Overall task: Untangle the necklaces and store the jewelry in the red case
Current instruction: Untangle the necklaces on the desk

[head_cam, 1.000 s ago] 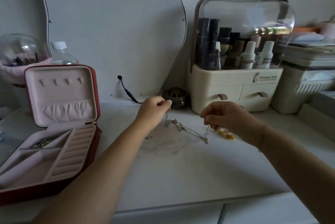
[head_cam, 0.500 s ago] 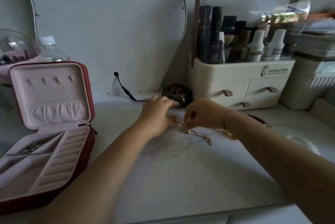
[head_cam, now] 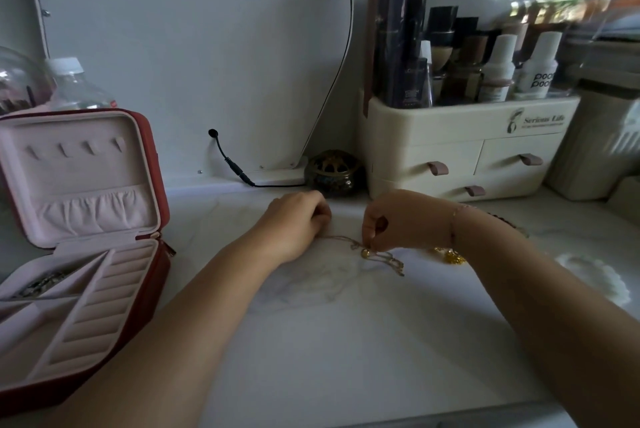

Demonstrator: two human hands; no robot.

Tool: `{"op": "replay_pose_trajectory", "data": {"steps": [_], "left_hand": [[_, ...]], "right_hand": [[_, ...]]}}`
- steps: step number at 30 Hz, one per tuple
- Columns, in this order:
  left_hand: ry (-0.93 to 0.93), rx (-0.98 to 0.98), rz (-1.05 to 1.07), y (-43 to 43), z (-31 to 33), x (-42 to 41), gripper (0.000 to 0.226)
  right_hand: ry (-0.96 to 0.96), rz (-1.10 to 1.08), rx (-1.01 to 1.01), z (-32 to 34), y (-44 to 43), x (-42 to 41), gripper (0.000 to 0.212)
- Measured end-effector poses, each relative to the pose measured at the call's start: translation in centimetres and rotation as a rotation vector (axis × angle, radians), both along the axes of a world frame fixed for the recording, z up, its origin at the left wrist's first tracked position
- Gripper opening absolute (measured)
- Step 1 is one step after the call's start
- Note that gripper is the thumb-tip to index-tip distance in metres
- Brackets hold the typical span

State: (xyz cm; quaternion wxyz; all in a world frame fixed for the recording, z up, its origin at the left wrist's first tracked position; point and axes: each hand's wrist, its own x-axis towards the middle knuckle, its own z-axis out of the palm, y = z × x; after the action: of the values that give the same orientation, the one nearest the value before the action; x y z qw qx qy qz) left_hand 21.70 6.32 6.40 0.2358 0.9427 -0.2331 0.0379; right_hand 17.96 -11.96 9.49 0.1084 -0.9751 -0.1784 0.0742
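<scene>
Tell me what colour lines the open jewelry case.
Pale pink lining; best seen in the head view.

Necklace [head_cam: 377, 256], lifted before, now down on table [head_cam: 346, 341]; left hand [head_cam: 298, 219] and right hand [head_cam: 394, 219] lowered, closer together.

This is a dressing table in a home. A mirror [head_cam: 190, 46] with a curved edge stands against the wall, on a white marble top [head_cam: 346, 341]. To the right is a cream organizer [head_cam: 467, 150] with small drawers and a clear lid, full of cosmetic bottles [head_cam: 498, 67]. At the left stands an open red case [head_cam: 149, 296] with pink lining, and thin necklaces [head_cam: 377, 254] lie on the top.
</scene>
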Motion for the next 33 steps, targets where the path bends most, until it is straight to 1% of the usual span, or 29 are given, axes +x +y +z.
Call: {"op": "replay_pose_trajectory", "data": {"steps": [2,4,5,8,9,12,14,16,18,20,22,24,25,26,28,31,33], "left_hand": [[0.026,-0.035,0.020,0.2,0.1,-0.1,0.011],[0.066,-0.093,0.058,0.4,0.5,-0.5,0.018],[0.069,-0.132,0.072,0.5,0.6,-0.4,0.022],[0.082,-0.207,0.082,0.4,0.8,-0.5,0.028],[0.082,-0.224,0.068,0.3,0.7,-0.6,0.027],[0.070,-0.258,0.008,-0.1,0.5,-1.0,0.015],[0.073,-0.214,-0.033,-0.2,0.3,-1.0,0.005],[0.054,-0.121,-0.072,-0.3,0.0,-0.9,0.011],[0.089,-0.076,-0.104,-0.2,0.0,-1.0,0.014],[0.121,-0.056,-0.104,-0.2,0.1,-1.1,0.011],[0.107,-0.020,-0.090,-0.2,0.0,-0.9,0.018],[0.084,0.028,-0.091,-0.2,-0.1,-0.9,0.020],[0.088,0.033,-0.099,-0.2,0.0,-1.0,0.019],[0.118,-0.005,-0.103,-0.3,0.1,-1.0,0.016],[0.219,-0.184,-0.072,-0.3,0.5,-1.2,0.012],[0.319,-0.504,-0.010,-0.2,1.0,-1.2,0.014],[0.366,-0.663,-0.058,-0.2,1.2,-1.3,0.017]], "right_hand": [[-0.007,0.001,-0.018,-0.1,-0.3,0.1,0.022],[-0.010,-0.024,0.046,0.0,-0.7,0.3,0.025],[-0.012,-0.039,0.109,0.1,-1.0,0.5,0.023],[-0.024,-0.089,0.360,0.0,-1.0,0.8,0.007],[-0.033,-0.090,0.381,-0.3,-0.8,0.8,0.005],[-0.039,-0.063,0.282,-1.0,0.2,0.7,0.011],[-0.042,-0.055,0.223,-1.1,0.5,0.6,0.014],[-0.053,-0.057,0.171,-0.9,0.6,0.6,0.018],[-0.067,-0.046,0.120,-0.9,0.7,0.6,0.023],[-0.063,-0.017,0.064,-0.9,0.9,0.4,0.025],[-0.040,0.022,0.055,-1.0,0.8,0.4,0.024],[-0.017,0.043,0.097,-0.9,0.6,0.5,0.018],[-0.008,0.035,0.147,-0.8,0.4,0.6,0.015],[-0.003,0.018,0.225,-0.6,0.2,0.6,0.012],[0.052,-0.024,0.470,-0.4,-0.5,0.8,0.012],[0.296,-0.049,0.932,0.2,-1.1,0.5,0.011],[0.448,-0.057,1.121,0.3,-1.0,0.3,0.013]]}}
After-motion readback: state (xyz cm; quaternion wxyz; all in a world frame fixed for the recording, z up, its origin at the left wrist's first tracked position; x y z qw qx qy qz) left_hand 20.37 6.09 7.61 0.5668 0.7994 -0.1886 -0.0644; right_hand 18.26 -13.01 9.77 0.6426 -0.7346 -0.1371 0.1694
